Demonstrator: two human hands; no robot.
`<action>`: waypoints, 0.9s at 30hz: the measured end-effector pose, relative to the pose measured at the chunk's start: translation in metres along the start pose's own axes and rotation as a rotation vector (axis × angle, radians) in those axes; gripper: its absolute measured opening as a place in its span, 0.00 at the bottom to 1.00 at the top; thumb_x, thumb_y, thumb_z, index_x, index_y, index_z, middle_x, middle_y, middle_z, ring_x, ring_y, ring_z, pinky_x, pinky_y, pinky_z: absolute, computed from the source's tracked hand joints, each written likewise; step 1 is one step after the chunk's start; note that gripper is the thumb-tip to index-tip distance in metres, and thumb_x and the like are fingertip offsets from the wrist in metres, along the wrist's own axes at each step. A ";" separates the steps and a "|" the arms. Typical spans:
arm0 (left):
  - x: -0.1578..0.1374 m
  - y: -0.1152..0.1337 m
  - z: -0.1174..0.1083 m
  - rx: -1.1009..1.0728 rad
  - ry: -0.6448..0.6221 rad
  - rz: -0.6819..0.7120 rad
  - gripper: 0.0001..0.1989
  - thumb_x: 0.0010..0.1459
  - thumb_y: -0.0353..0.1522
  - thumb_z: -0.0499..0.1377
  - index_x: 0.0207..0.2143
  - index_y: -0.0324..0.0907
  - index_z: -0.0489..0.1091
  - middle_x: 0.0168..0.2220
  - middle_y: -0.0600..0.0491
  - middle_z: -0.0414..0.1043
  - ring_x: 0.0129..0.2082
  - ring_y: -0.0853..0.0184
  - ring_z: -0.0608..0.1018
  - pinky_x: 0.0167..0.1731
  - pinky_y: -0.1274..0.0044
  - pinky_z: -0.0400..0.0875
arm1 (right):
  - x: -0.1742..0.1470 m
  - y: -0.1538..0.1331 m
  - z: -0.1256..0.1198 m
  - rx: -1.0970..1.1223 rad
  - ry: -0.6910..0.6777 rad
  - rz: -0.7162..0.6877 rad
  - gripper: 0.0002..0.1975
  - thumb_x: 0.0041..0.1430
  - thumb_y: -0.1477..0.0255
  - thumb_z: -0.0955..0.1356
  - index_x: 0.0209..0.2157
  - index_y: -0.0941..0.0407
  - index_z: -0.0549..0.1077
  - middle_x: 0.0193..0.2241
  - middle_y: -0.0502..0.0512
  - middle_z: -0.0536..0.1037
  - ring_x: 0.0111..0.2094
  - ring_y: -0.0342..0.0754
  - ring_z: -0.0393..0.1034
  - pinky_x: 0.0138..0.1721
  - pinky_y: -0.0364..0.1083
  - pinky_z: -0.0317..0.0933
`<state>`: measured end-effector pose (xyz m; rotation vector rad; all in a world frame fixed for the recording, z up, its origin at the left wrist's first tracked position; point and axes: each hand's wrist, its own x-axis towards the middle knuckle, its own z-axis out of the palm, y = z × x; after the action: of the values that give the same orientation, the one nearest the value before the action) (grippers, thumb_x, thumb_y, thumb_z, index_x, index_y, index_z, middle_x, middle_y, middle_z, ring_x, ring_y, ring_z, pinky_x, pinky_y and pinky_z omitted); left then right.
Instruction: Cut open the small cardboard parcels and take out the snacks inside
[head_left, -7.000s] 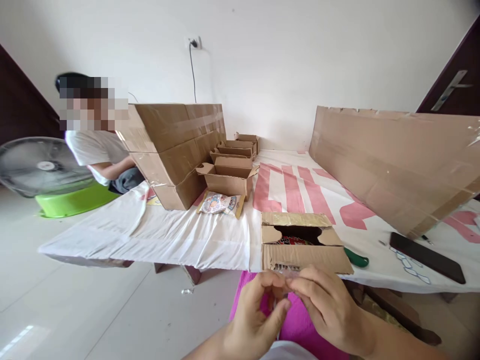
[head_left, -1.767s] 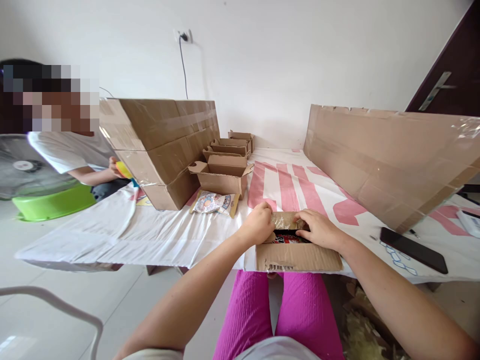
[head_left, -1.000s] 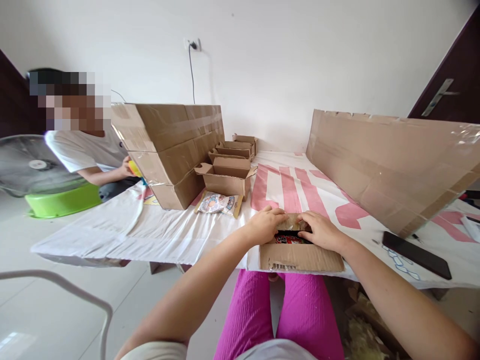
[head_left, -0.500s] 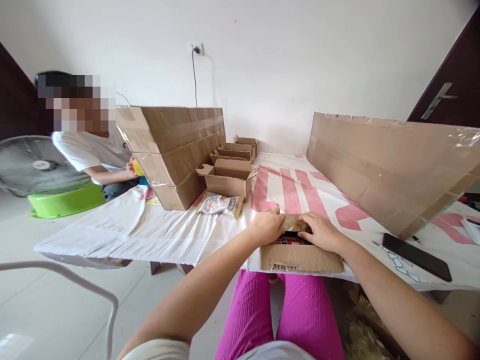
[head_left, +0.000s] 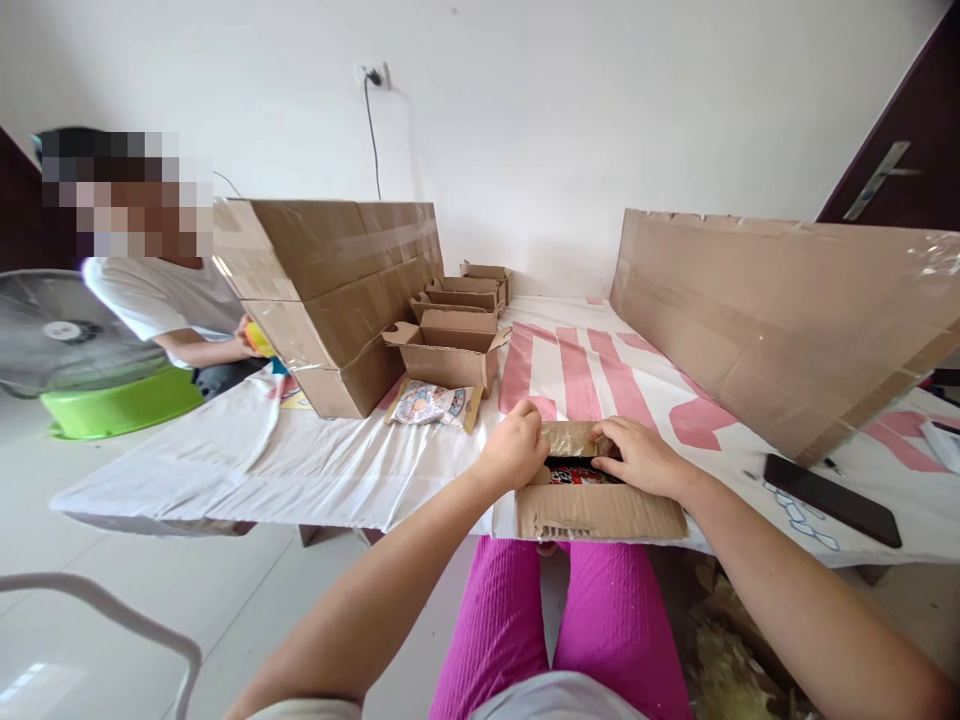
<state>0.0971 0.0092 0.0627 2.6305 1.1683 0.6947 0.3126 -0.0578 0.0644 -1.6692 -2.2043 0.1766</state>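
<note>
A small cardboard box [head_left: 600, 512] lies at the table's near edge in front of me, its near flap folded outward. Through its opening a dark packet with red and white print [head_left: 574, 476] shows in part. My left hand [head_left: 516, 445] is closed at the box's left end, fingers bent over its edge. At the right end my right hand [head_left: 637, 458] grips the side, with thumb and fingers curled over the opening. A shiny taped flap [head_left: 570, 438] stands between the hands. Left of the box lies a white and gold snack packet [head_left: 435, 404].
Several open cardboard boxes [head_left: 450, 350] stand in a row beside a stack of taped boxes [head_left: 322, 290]. A large cardboard panel [head_left: 757, 320] rises at the right, with a black phone [head_left: 832, 500] in front. Behind the stack sits a person [head_left: 165, 300] near a fan [head_left: 67, 330].
My left hand has moved slightly left and its fingers have curled in more, uncovering more of the flap. The right hand stays at the box's right end. The view has shifted a little.
</note>
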 end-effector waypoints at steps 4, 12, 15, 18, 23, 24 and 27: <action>-0.003 -0.004 -0.002 -0.423 0.132 -0.091 0.10 0.48 0.24 0.53 0.19 0.44 0.57 0.36 0.51 0.65 0.38 0.64 0.72 0.47 0.69 0.68 | 0.000 0.001 0.000 0.022 0.006 0.001 0.11 0.54 0.72 0.71 0.40 0.54 0.70 0.42 0.56 0.76 0.46 0.53 0.69 0.48 0.54 0.62; 0.002 -0.022 0.000 -0.866 0.274 -0.268 0.07 0.46 0.31 0.55 0.18 0.42 0.60 0.33 0.52 0.69 0.37 0.63 0.75 0.45 0.67 0.71 | 0.000 0.000 -0.001 0.013 -0.014 0.008 0.11 0.54 0.72 0.71 0.40 0.54 0.70 0.41 0.56 0.76 0.46 0.53 0.69 0.49 0.54 0.62; -0.002 -0.034 -0.004 -1.028 0.327 -0.342 0.06 0.47 0.35 0.51 0.22 0.42 0.59 0.29 0.52 0.69 0.34 0.64 0.77 0.39 0.68 0.74 | 0.000 0.001 0.000 0.021 -0.014 0.010 0.11 0.54 0.72 0.70 0.40 0.54 0.70 0.41 0.56 0.76 0.47 0.54 0.69 0.49 0.54 0.62; -0.012 -0.036 -0.014 -1.137 0.403 -0.387 0.07 0.46 0.35 0.53 0.24 0.42 0.57 0.29 0.54 0.69 0.30 0.67 0.77 0.36 0.70 0.74 | 0.001 0.004 0.001 0.046 -0.004 0.004 0.10 0.54 0.72 0.70 0.39 0.54 0.70 0.40 0.56 0.76 0.45 0.53 0.69 0.47 0.54 0.63; -0.036 -0.005 -0.030 -1.328 0.371 -0.192 0.10 0.51 0.34 0.60 0.29 0.42 0.60 0.32 0.54 0.74 0.31 0.69 0.77 0.35 0.74 0.72 | -0.011 -0.001 -0.001 0.214 0.268 -0.009 0.10 0.61 0.69 0.64 0.45 0.53 0.67 0.41 0.57 0.74 0.40 0.50 0.70 0.43 0.51 0.66; -0.041 0.004 -0.031 -1.317 0.354 -0.145 0.10 0.53 0.34 0.60 0.30 0.42 0.60 0.31 0.54 0.74 0.31 0.69 0.76 0.35 0.74 0.71 | -0.018 -0.007 -0.002 0.264 0.352 -0.025 0.10 0.63 0.70 0.62 0.47 0.53 0.66 0.41 0.57 0.73 0.40 0.50 0.70 0.43 0.50 0.67; -0.063 0.031 -0.028 -1.221 0.356 -0.052 0.08 0.59 0.34 0.58 0.33 0.42 0.60 0.34 0.52 0.74 0.33 0.68 0.76 0.37 0.74 0.71 | -0.049 -0.040 -0.005 0.442 0.477 -0.171 0.10 0.66 0.74 0.58 0.48 0.52 0.62 0.40 0.57 0.73 0.40 0.48 0.71 0.42 0.49 0.67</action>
<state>0.0675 -0.0589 0.0764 1.4685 0.5259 1.3361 0.2894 -0.1171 0.0709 -1.1366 -1.7754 0.1807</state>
